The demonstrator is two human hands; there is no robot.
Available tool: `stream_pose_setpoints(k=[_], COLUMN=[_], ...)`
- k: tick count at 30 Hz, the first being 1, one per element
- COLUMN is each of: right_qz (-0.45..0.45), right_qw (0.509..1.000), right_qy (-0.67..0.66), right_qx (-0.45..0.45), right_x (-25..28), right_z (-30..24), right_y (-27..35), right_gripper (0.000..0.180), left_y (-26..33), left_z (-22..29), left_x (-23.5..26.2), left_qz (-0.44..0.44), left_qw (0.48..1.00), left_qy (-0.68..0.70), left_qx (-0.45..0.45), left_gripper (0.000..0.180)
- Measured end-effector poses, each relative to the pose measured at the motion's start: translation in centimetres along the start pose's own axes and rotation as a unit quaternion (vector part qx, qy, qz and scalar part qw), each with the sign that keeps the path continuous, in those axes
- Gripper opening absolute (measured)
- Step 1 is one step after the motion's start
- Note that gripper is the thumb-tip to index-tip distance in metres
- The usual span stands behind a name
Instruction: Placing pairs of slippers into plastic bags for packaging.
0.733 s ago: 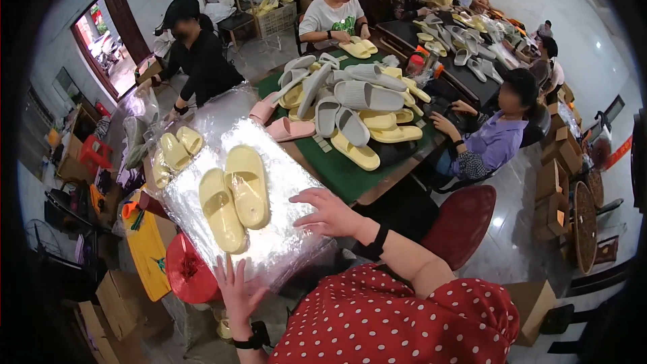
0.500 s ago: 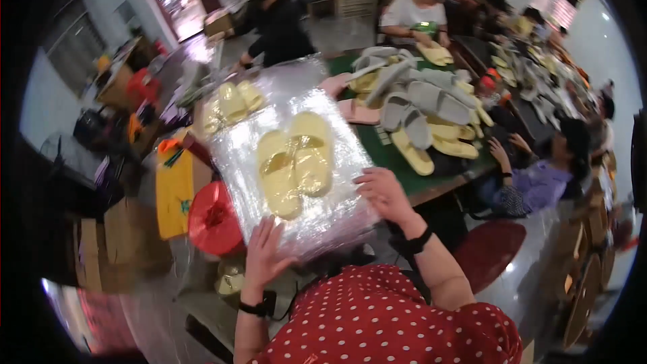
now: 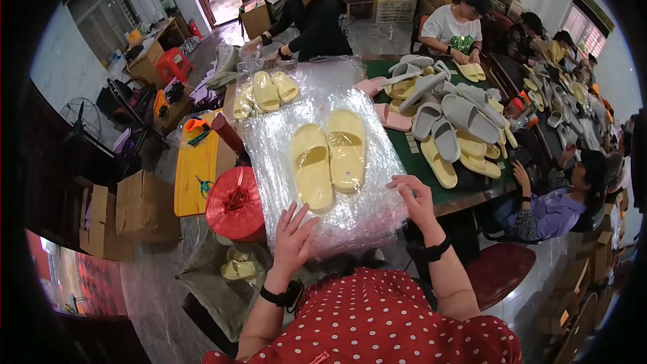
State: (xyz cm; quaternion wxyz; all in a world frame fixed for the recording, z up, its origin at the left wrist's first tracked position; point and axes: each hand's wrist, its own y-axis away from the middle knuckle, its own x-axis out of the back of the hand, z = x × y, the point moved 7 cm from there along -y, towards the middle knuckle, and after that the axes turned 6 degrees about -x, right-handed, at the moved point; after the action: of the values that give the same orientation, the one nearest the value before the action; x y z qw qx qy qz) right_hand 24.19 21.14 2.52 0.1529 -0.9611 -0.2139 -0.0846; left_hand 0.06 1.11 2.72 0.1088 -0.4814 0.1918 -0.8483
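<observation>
A pair of pale yellow slippers [image 3: 311, 172] lies side by side on a stack of clear plastic bags [image 3: 269, 155], toes pointing away from me. At the stack's near left corner my left hand [image 3: 291, 239] rests with its fingers spread, just below the left slipper's heel. My right hand [image 3: 416, 205] is at the right edge of the plastic, its fingers loosely bent and apart. Neither hand touches the slippers. More yellow slippers in clear plastic [image 3: 266, 91] lie past the stack's far left edge.
Grey, yellow and pink slippers [image 3: 465, 111] are heaped on the green table at right. A red twine roll [image 3: 236, 203] and a yellow board [image 3: 195, 175] with scissors [image 3: 203, 187] stand at left. A person in black [image 3: 317, 27] works opposite; several others sit at right.
My view has shifted, so the slippers and plastic appear farther right. My right hand's fingers have curled somewhat more at the plastic's edge. The slippers keep their place on the stack.
</observation>
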Motion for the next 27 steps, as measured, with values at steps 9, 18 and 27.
stream_pose_setpoints(k=[9, 18, 27], right_qz=[0.024, 0.04, 0.095], right_qw=[0.997, 0.992, 0.926], right_qy=[0.006, -0.04, 0.34], right_qx=[-0.069, -0.116, -0.135], right_x=[0.4, 0.1, -1.0], right_z=[1.1, 3.7, 3.2], right_y=[0.0, -0.2, -1.1], right_gripper=[0.018, 0.026, 0.023], left_y=[-1.7, -0.2, -1.0], left_z=[-1.7, -5.2, -8.3], left_x=[2.7, -0.2, -2.4], left_qz=[0.178, 0.195, 0.187], left_qw=[0.967, 0.866, 0.873], left_qy=[0.157, 0.371, 0.25], left_qx=[0.093, 0.271, 0.376], left_gripper=[0.02, 0.025, 0.022])
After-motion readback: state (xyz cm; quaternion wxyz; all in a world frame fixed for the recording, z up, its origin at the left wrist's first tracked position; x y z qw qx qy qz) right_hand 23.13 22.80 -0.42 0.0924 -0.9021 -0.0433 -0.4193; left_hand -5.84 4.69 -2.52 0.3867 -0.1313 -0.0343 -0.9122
